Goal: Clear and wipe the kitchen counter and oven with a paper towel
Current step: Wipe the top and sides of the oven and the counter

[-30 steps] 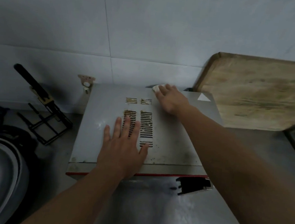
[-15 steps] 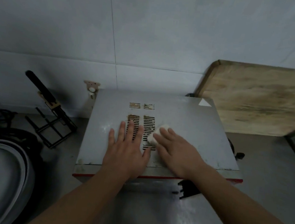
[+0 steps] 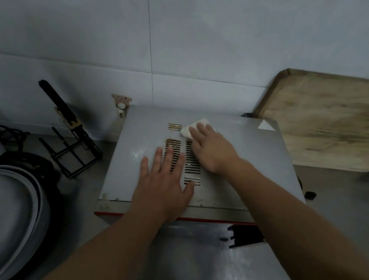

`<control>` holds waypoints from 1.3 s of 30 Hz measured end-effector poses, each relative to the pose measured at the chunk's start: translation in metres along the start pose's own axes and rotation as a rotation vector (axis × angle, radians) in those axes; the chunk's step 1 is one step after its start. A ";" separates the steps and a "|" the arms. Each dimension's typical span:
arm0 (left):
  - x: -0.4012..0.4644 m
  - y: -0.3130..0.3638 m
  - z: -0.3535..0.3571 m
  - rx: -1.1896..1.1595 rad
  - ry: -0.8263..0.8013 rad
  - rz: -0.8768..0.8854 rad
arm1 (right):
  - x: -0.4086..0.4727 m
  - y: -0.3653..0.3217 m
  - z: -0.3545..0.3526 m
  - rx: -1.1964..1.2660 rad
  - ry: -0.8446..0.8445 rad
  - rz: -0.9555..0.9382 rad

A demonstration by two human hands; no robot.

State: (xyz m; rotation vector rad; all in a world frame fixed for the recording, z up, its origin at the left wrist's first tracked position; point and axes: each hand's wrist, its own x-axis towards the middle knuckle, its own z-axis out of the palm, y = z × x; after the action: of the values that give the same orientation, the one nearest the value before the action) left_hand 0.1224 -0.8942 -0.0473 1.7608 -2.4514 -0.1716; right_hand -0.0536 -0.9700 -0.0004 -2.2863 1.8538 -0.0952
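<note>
A grey metal oven (image 3: pixel 243 167) with rusty vent slots in its top stands on the steel counter (image 3: pixel 190 263) against the tiled wall. My left hand (image 3: pixel 164 182) lies flat on the oven's top, fingers spread over the left vent slots, holding nothing. My right hand (image 3: pixel 211 149) presses a folded white paper towel (image 3: pixel 191 128) onto the top near the back vents; most of the towel is hidden under my fingers.
A large wooden board (image 3: pixel 328 121) leans on the wall at the right. A black folding rack (image 3: pixel 72 139) stands left of the oven, and a round grey lid (image 3: pixel 2 217) with dark cables behind it lies at the far left. A black handle (image 3: pixel 246 237) shows on the oven's front.
My right hand slid the paper towel from the back of the oven top forward to the front vents, and has now moved it back toward the rear vents. My left hand stayed flat.
</note>
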 end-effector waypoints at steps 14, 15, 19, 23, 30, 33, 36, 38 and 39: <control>0.000 0.003 -0.007 -0.024 -0.028 0.008 | -0.012 -0.003 -0.001 -0.029 0.016 -0.056; 0.000 0.003 -0.006 -0.021 -0.027 0.008 | 0.013 -0.001 -0.004 -0.041 -0.007 -0.032; 0.000 0.000 -0.003 -0.015 -0.024 0.008 | 0.083 -0.001 -0.021 -0.099 -0.150 0.027; 0.000 0.000 -0.003 0.001 -0.020 0.004 | 0.046 -0.004 -0.010 -0.033 -0.078 0.033; 0.000 0.002 -0.007 0.014 -0.048 -0.017 | -0.126 0.004 0.014 0.070 0.033 0.055; 0.000 0.001 -0.008 0.020 -0.062 -0.014 | -0.136 0.030 0.007 0.107 -0.013 0.148; 0.000 -0.001 -0.008 0.037 -0.057 -0.008 | -0.109 0.059 -0.006 0.063 -0.027 0.207; 0.000 -0.002 -0.007 0.036 -0.042 -0.007 | -0.079 0.080 -0.016 0.007 -0.036 0.274; 0.000 -0.001 -0.006 0.034 -0.037 -0.006 | -0.063 0.090 -0.022 -0.043 -0.058 0.295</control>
State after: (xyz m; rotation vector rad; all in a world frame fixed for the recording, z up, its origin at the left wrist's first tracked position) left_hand 0.1247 -0.8945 -0.0413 1.7953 -2.4889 -0.1660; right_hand -0.1575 -0.9286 0.0089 -1.9902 2.1556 0.0546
